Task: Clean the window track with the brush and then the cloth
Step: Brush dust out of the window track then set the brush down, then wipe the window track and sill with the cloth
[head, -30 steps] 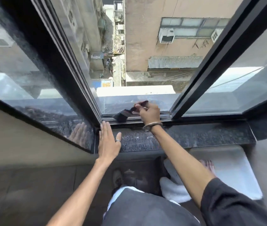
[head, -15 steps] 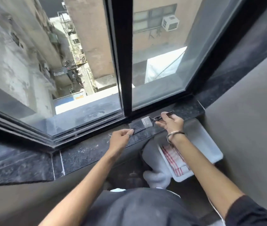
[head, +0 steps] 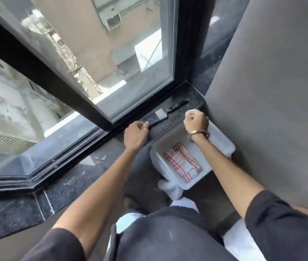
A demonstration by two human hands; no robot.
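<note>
Brush (head: 159,114) free on sill edge (head: 170,127) between two curled, empty hands: left (head: 135,135), right (head: 196,120).

Bright daylight enters through the clear glass window pane (head: 130,59), which carries pale reflections. The polished black stone sill (head: 85,172) shows glare. Edges bow from wide-angle distortion; detail is slightly soft.

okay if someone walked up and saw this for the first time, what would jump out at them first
Probably the paintbrush lying on the dark stone sill against the window frame, with neither hand holding it: the left hand rests by its bristles and the right hand hangs curled just off its handle end. Next, the white tray below the sill, holding a folded red-striped cloth.
</note>
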